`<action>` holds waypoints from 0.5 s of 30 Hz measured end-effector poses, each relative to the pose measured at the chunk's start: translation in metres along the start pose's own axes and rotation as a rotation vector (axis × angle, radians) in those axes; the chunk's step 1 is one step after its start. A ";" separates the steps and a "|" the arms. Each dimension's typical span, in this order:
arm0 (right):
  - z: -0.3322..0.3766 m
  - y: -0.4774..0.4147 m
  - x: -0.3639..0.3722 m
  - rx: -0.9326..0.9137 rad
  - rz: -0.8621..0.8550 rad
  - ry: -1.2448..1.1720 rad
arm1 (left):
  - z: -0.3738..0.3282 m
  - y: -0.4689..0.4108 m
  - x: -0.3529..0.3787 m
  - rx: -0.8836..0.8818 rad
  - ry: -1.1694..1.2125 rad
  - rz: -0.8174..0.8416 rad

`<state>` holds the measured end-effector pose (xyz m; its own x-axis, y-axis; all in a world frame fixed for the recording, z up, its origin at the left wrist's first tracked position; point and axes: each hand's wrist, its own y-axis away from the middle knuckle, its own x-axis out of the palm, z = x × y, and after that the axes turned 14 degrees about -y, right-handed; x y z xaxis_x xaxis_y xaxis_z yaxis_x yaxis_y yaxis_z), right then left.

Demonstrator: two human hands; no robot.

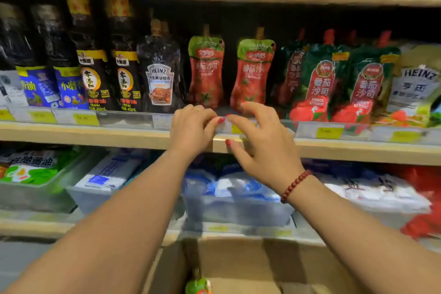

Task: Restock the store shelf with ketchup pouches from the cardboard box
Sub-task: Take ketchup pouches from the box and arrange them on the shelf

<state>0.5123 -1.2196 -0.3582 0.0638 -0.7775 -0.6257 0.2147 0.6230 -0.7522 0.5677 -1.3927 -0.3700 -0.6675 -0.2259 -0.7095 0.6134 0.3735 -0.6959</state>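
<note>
Wooden shelf (95, 135) spans the whole frame, bottles on the left, pouches to the right. Cardboard box (238, 260) sits open at bottom centre, one ketchup pouch (198, 286) peeking out at its lower edge. Mid-frame, two ketchup pouches (206, 71) stand upright on the shelf. Left hand (191, 131) curled, pinching the clear price strip (224, 126); right hand (265, 143) spread wide, fingertips on that same strip, holding nothing.
</note>
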 end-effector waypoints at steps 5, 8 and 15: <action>0.025 0.071 0.022 0.170 0.032 -0.143 | -0.004 0.008 -0.009 0.005 0.048 0.010; 0.036 0.117 0.042 0.320 0.028 -0.303 | -0.010 0.046 -0.015 -0.007 0.147 -0.059; 0.042 0.222 0.098 0.666 0.418 -0.454 | -0.025 0.192 0.005 -0.054 0.327 0.359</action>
<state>0.6070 -1.1608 -0.5780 0.6109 -0.5462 -0.5732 0.5978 0.7928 -0.1184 0.6712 -1.2994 -0.5044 -0.5210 0.2167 -0.8256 0.8119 0.4244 -0.4010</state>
